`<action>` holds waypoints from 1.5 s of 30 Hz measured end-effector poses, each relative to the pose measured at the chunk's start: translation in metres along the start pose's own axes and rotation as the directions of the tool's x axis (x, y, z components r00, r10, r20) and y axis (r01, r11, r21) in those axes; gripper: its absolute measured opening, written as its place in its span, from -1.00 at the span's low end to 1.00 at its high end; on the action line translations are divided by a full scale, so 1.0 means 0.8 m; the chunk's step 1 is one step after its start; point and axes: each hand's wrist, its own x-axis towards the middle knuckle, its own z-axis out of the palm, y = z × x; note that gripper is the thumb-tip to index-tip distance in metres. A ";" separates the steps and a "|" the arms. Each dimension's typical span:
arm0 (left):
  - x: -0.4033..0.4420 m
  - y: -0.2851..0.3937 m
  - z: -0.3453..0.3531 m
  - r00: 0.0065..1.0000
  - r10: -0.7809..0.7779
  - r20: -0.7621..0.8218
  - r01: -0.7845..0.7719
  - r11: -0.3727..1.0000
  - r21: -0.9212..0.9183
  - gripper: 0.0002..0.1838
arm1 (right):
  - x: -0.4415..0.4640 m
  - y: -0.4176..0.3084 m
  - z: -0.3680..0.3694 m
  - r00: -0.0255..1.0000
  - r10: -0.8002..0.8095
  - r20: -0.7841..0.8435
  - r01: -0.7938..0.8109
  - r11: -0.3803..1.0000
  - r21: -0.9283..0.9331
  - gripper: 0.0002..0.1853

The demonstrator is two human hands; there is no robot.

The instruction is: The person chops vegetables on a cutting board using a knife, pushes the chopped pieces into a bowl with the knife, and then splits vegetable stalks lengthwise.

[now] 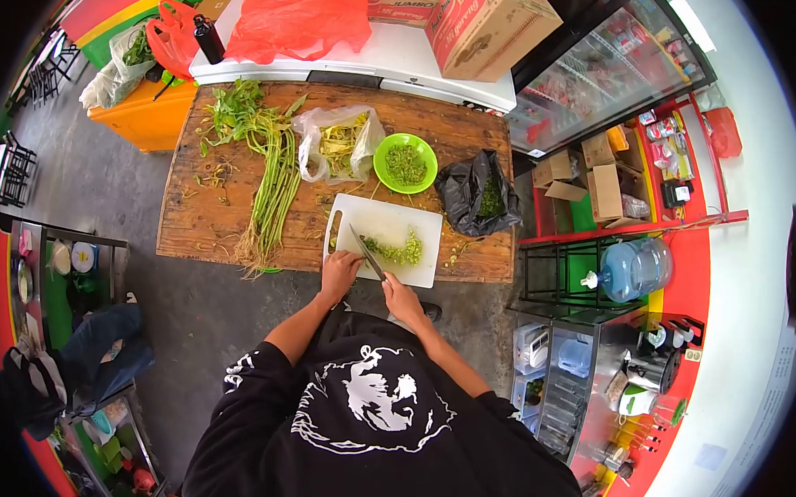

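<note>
A white cutting board (382,213) lies at the front edge of the wooden table. My right hand (399,296) is closed around the handle of a knife (365,251), whose blade points away and to the left over the board. On the board's lower left, my left hand (339,271) has its fingers curled down beside the blade, pinching green stems that are mostly hidden under them. Chopped green pieces (407,251) lie to the right of the knife. Behind the board stands a bright green bowl (409,188) with more chopped greens in it.
Long leafy stalks with roots (275,185) lie on the wooden table (324,100) at left. Near the bowl are a clear plastic bag (310,147) of yellowish trimmings and a black bag (458,193) of greens. Behind stand a white chest (392,74) and cardboard box (492,35).
</note>
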 end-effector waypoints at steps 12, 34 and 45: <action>-0.009 0.002 -0.007 0.997 0.076 0.008 -0.076 0.997 0.033 -0.87 | 0.029 -0.018 0.012 0.999 0.045 -0.002 -0.045 0.998 -0.033 -0.61; -0.005 0.006 0.003 0.999 -0.038 -0.032 0.040 0.996 0.081 -0.89 | 0.021 0.000 0.027 0.992 -0.113 -0.052 0.108 0.990 -0.089 -0.59; -0.006 0.000 -0.004 0.989 -0.140 0.038 0.144 0.982 -0.124 -0.80 | -0.016 0.017 -0.018 0.996 0.017 -0.083 -0.005 0.990 0.142 -0.58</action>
